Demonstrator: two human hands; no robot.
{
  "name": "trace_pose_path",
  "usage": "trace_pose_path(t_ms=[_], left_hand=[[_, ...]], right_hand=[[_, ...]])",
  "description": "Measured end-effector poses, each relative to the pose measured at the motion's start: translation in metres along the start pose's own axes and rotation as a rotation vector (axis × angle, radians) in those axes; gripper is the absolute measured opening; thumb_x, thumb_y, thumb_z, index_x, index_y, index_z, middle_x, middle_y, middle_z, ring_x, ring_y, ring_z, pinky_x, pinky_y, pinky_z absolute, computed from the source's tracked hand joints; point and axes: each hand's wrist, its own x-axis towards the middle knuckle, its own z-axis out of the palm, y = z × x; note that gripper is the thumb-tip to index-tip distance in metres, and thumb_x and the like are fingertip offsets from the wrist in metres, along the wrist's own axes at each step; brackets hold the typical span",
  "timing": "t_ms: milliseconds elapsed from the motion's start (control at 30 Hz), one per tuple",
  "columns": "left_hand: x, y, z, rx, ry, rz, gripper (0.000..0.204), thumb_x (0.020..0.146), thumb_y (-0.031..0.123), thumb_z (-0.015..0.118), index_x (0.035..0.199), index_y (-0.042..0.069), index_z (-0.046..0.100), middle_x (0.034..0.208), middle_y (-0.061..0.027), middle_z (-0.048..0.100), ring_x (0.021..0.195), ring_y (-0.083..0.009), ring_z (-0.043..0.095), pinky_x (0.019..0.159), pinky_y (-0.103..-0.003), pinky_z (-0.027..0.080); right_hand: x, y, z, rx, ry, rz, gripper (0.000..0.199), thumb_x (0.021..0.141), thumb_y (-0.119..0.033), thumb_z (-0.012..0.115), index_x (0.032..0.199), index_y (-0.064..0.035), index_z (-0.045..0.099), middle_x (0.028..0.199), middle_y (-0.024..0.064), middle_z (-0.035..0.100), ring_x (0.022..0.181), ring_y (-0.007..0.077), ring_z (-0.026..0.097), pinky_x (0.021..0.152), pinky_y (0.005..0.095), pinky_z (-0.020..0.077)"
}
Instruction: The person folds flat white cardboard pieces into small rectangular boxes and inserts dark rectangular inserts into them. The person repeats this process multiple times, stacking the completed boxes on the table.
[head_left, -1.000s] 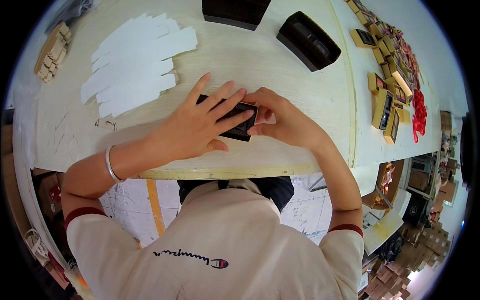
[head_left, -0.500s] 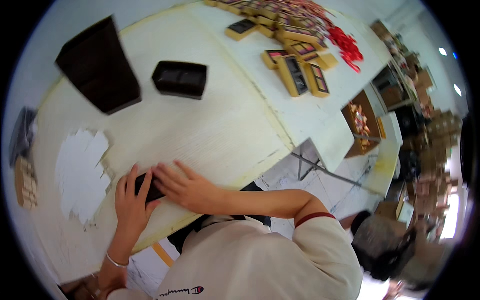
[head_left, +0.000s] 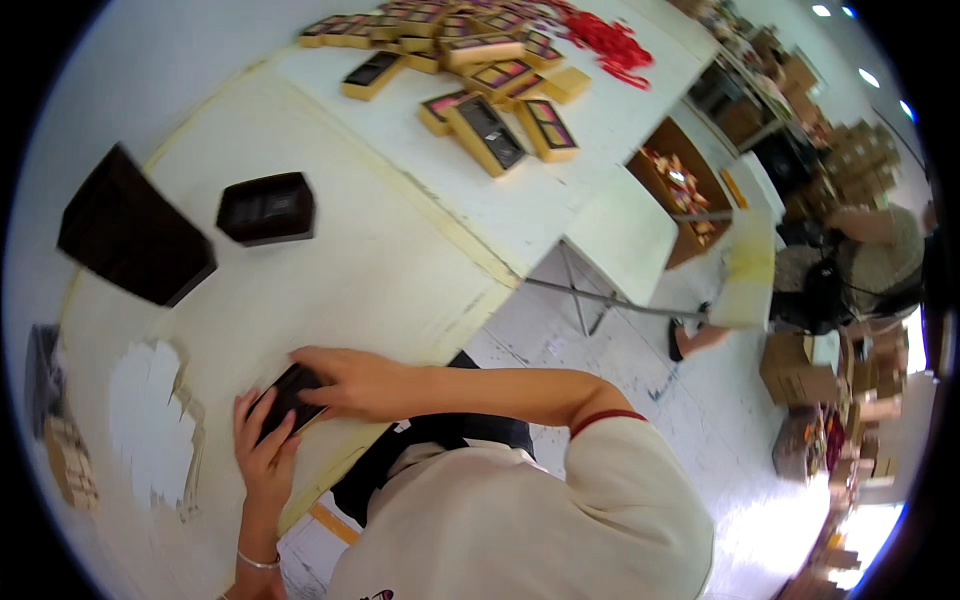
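Close to the table's near edge, a small dark rectangular tray (head_left: 291,398) is between my two hands. My left hand (head_left: 265,447) grips its left side, fingers wrapped over the edge. At its right end my right hand (head_left: 362,384) is closed, fingers pressed to it; the fingertips are partly hidden. Farther off on the table lies a separate dark brown tray (head_left: 266,210) with a hollow. Left of that tray is a tall dark stack (head_left: 135,235), apparently of similar trays.
White flaky patch (head_left: 150,420) on the tabletop at left. Gold boxes with dark windows (head_left: 485,132) pile up at the far side, beside red ribbons (head_left: 606,42). A stool (head_left: 620,235) and a carton (head_left: 665,165) stand right of the table; a person (head_left: 870,240) is farther right.
My view has swung right, so the table's things sit farther left. My right hand has gone from lying spread over the tray to closing at its right end, leaving more of the tray showing.
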Motion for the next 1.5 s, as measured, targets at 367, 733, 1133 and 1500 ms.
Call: trace_pose_path(t_ms=[367, 733, 1133, 1500], left_hand=[[0.017, 0.077, -0.067, 0.201, 0.322, 0.121, 0.009, 0.081, 0.020, 0.059, 0.088, 0.015, 0.063, 0.111, -0.0088, 0.058, 0.114, -0.0342, 0.049, 0.105, -0.064, 0.031], [-0.001, 0.122, -0.060, 0.191, 0.463, -0.149, 0.008, 0.076, 0.009, 0.058, 0.082, 0.012, 0.063, 0.104, -0.0090, 0.059, 0.108, -0.0332, 0.051, 0.102, -0.060, 0.036], [-0.061, 0.139, -0.122, -0.268, 0.453, 0.166, 0.026, 0.088, 0.040, 0.064, 0.091, 0.014, 0.070, 0.100, -0.0054, 0.066, 0.095, -0.0276, 0.056, 0.082, -0.041, 0.049], [-0.156, 0.095, -0.236, -1.479, 0.153, 0.668, 0.027, 0.090, 0.027, 0.065, 0.077, 0.003, 0.068, 0.085, -0.0143, 0.067, 0.090, -0.0290, 0.063, 0.071, -0.036, 0.052]], right_hand=[[-0.008, 0.000, -0.141, -0.418, 0.200, 0.083, 0.035, 0.074, -0.015, 0.076, 0.106, -0.0041, 0.069, 0.125, 0.0253, 0.051, 0.110, 0.0382, 0.057, 0.089, 0.0394, 0.0497], [0.054, 0.126, -0.333, -0.878, 0.597, 0.253, 0.041, 0.076, -0.022, 0.076, 0.112, -0.0051, 0.067, 0.126, 0.0241, 0.051, 0.105, 0.0363, 0.056, 0.088, 0.0408, 0.0477], [0.093, -0.007, -0.132, -0.734, 0.356, 0.015, 0.027, 0.079, -0.012, 0.071, 0.103, -0.0019, 0.065, 0.124, 0.0224, 0.052, 0.113, 0.0393, 0.052, 0.094, 0.0452, 0.0434], [0.128, -0.119, 0.099, -0.568, 0.100, -0.184, 0.027, 0.074, -0.005, 0.072, 0.100, -0.0005, 0.064, 0.116, 0.0179, 0.057, 0.106, 0.0355, 0.056, 0.088, 0.0404, 0.0470]])
